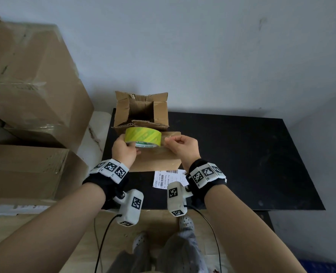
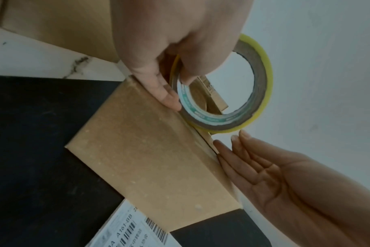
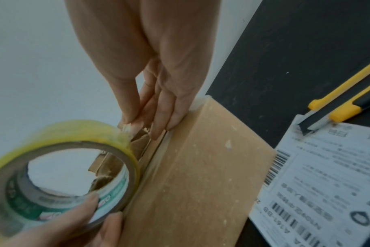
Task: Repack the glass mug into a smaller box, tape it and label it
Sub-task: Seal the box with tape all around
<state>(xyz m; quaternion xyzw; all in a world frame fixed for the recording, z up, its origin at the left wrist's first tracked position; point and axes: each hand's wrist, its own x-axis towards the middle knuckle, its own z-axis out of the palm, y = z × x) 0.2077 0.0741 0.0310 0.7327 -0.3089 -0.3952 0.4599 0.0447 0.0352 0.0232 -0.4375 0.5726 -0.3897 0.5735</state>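
A small closed brown box (image 1: 155, 158) lies on the black table (image 1: 242, 154). A yellow-green tape roll (image 1: 143, 137) stands on edge at the box's far side. My left hand (image 1: 126, 143) grips the roll, with fingers through its core (image 2: 201, 120). My right hand (image 1: 171, 141) is at the box's far right edge and pinches the tape end (image 3: 128, 129) between thumb and fingers. A clear strip runs along the box's top seam (image 3: 158, 158). The mug is not visible.
A larger open box (image 1: 141, 111) stands just behind the small one. A white shipping label (image 1: 170, 179) lies in front of it, and a yellow utility knife (image 3: 346, 107) lies beside the label. Big cartons (image 1: 25, 85) are stacked at the left; a wall is behind.
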